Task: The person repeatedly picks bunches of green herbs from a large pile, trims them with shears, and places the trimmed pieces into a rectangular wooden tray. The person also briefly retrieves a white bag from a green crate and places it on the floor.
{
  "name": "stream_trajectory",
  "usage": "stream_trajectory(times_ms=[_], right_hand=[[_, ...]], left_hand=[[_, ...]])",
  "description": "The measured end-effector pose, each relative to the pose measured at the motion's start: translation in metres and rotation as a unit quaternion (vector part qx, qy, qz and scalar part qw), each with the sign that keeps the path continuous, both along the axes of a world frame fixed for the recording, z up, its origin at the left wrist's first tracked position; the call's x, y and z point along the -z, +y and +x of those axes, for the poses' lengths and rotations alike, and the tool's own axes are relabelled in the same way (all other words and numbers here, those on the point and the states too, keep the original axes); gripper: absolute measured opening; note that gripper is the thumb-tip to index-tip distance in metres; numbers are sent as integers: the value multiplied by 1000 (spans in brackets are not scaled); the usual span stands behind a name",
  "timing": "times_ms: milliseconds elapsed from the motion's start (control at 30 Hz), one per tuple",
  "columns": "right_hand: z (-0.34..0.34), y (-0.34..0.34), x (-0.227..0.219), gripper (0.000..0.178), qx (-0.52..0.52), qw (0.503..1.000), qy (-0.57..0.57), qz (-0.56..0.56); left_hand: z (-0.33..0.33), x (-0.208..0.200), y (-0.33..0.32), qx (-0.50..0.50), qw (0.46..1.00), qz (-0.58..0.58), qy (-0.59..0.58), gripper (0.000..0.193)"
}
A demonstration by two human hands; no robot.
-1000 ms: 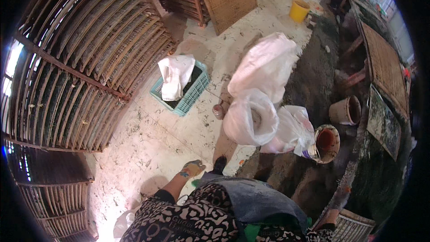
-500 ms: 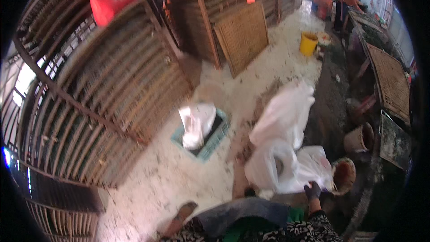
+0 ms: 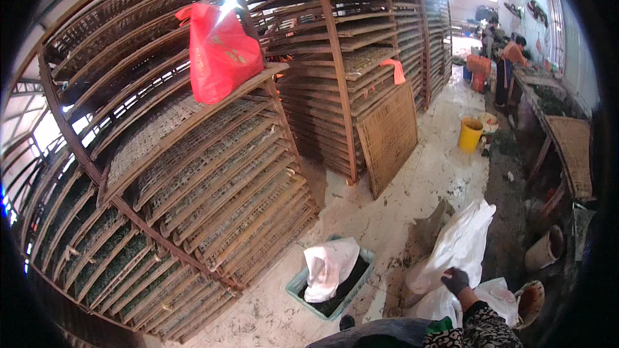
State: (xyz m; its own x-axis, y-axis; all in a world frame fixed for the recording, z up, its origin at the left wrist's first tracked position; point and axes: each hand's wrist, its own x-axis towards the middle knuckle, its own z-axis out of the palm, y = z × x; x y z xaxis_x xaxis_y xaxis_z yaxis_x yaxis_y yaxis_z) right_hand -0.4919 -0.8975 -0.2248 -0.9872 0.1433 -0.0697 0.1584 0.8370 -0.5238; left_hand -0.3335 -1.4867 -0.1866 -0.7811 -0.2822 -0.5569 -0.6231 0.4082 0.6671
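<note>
My right hand (image 3: 457, 281), in a dark glove and patterned sleeve, is at the lower right. Its curled fingers grip a large white sack (image 3: 456, 238) that leans upward away from me. More white plastic bagging (image 3: 440, 306) bulges below the wrist, and another white bag (image 3: 499, 296) sits just to its right. My left hand is out of view. Ahead of my feet, a teal crate (image 3: 298, 289) holds dark green leafy stuff, with a crumpled white bag (image 3: 329, 269) on top.
Tall racks of woven trays (image 3: 213, 174) line the left, with a red bag (image 3: 222, 58) on one. A loose tray (image 3: 390, 138) leans there. Farther off are a yellow bucket (image 3: 470, 134) and a person (image 3: 509, 67) at a long bench (image 3: 545, 100). Buckets (image 3: 545, 249) stand right.
My view has tilted up and turned left. My right hand has moved from beside the smaller white bag onto the large white sack. A blurred limb at the lower left has gone from view.
</note>
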Motion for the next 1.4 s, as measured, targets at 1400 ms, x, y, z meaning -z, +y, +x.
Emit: stream_trajectory(times_ms=[1400], right_hand=[[-541,141,100,60,-127,945,-295,66]], left_hand=[[-775,-275,179,151,870,-217,416,41]])
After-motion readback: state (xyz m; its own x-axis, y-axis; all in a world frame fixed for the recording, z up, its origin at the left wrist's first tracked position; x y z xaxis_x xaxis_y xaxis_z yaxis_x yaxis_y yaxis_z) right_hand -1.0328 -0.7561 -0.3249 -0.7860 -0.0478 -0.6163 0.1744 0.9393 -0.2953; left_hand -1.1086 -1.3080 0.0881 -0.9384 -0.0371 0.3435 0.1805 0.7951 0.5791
